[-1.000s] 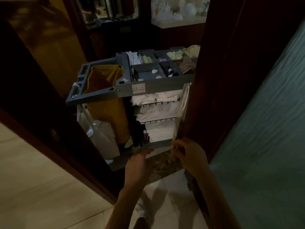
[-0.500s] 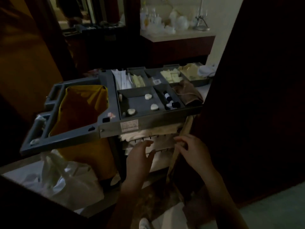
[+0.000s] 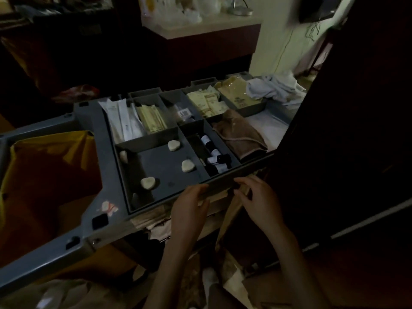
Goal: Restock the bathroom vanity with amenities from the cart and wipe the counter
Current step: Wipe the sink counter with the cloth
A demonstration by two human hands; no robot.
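Left hand (image 3: 191, 205) rests loosely spread against the cart's (image 3: 89, 130) near rim. Right hand (image 3: 256, 197) curls beside it, grip unclear in the gloom. Probably best: gather soaps (image 3: 188, 166) and bottles (image 3: 214, 157) in one trip.

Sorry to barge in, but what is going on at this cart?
A person stands at the housekeeping cart, left hand touching the front rim of its top tray, right hand curled beside it; whether it holds anything is too dim to tell. Soaps, small bottles and a folded brown cloth lie in the tray, untaken.
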